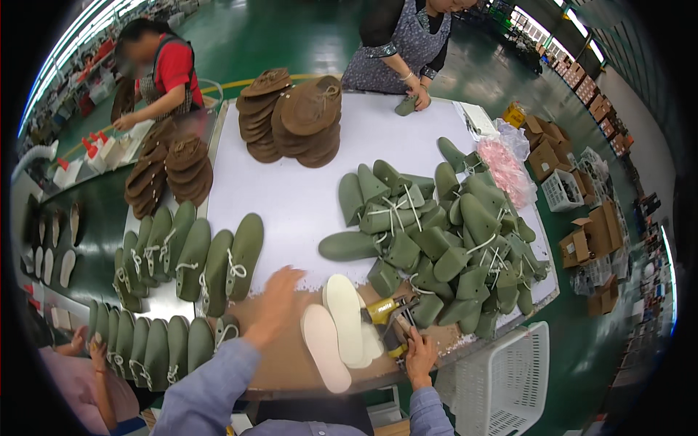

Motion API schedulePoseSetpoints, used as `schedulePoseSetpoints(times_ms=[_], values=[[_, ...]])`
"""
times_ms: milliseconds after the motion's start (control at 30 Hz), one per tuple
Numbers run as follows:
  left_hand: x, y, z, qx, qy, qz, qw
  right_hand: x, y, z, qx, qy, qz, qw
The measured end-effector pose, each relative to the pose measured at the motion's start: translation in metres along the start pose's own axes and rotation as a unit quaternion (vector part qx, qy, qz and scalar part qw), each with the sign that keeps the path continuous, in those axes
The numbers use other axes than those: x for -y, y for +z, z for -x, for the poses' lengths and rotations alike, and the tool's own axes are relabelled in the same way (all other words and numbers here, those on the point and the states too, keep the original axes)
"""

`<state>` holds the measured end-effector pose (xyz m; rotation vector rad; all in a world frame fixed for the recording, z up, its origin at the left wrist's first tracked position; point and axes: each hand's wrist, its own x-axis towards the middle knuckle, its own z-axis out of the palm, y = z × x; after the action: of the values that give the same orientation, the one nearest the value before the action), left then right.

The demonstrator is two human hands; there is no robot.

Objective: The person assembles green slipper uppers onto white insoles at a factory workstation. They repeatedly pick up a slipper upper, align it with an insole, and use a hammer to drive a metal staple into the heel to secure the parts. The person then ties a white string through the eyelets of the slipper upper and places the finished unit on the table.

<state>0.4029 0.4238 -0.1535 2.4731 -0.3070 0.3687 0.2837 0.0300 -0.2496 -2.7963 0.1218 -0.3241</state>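
Note:
My left hand [275, 301] is blurred and stretched out with fingers apart, holding nothing, just right of a row of green shoe uppers [196, 258] with white laces. My right hand [419, 356] grips a yellow and black hand tool [389, 320] at the table's near edge. Between my hands lie cream insoles [342, 330] on a brown board [291, 356]. A heap of green lasts and uppers [436, 240] sits beyond my right hand.
Brown shoe uppers are stacked [294, 116] at the far side of the white table [291, 189]. Across it a person in an apron handles a green piece [406, 105]. Another person in red [163, 69] works far left. A white basket [502, 378] stands at lower right.

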Motion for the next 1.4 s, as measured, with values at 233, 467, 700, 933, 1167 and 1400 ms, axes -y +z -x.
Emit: schedulePoseSetpoints(times_ms=[233,467,700,933,1167,1400], values=[[-0.026,0.150,-0.219,0.063,0.070,0.052,0.994,0.020,0.003,-0.027,-0.062,0.118,-0.043,0.990],[-0.017,0.186,-0.305,0.241,0.211,-0.101,0.942,0.047,-0.014,-0.056,-0.066,0.233,-0.221,0.945],[-0.014,0.107,-0.307,0.307,0.232,-0.122,0.915,0.101,-0.054,-0.150,-0.059,0.164,-0.359,0.917],[-0.070,-0.037,-0.249,0.349,-0.080,0.177,0.917,0.153,-0.065,-0.203,-0.021,0.058,-0.413,0.909],[-0.107,-0.126,-0.092,0.302,-0.100,0.376,0.870,0.221,-0.049,-0.124,0.198,0.178,-0.647,0.715],[-0.091,-0.100,0.076,0.155,-0.281,0.287,0.903,0.235,0.000,-0.003,0.408,0.342,-0.597,0.600]])
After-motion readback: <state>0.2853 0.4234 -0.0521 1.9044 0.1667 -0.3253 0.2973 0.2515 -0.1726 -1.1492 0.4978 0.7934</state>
